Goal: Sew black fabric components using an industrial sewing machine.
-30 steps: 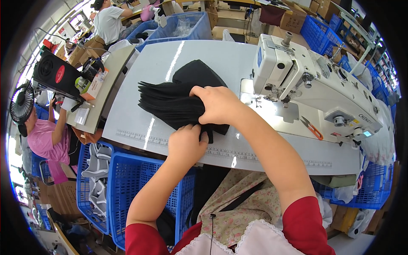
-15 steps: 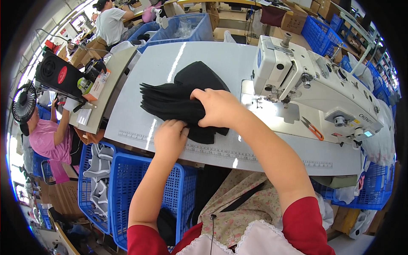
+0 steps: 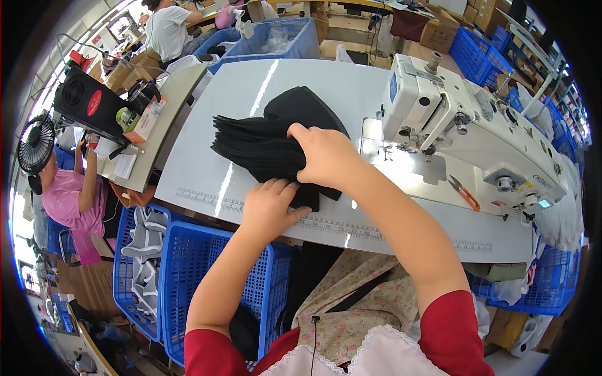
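While both hands work over the tabletop (image 3: 194, 163), the black fabric stack (image 3: 257, 147) lies left of the sewing machine (image 3: 439, 113), clear of its needle area. The long axis of the layered part runs roughly left to right, with a slight slant; the fanned layer edges point left, and the opposite end sits under the right hand (image 3: 325, 155). The right grip is partly closed: thumb and index finger stand apart across the top of the layers and appear to clasp that end, although the undersides of the fingers are hidden. From this grip, the bulk of the stack extends directly leftward, and a broad, rounded black panel (image 3: 302, 105) projects beyond it toward the far side. The left hand (image 3: 271, 203) is at the near edge of the stack, on the operator's side, its fingers bent and together against the fabric and its thumb spread away to the right. Whether the left grip pinches any layer cannot be told. The fanned end lies forward and to the left of the left hand, free of both hands. Of the two, the right hand is nearer to the sewing machine. A printed ruler (image 3: 351, 224) follows the near edge of the tabletop, and orange-handled snips (image 3: 464, 193) rest to the right, well apart from both hands.
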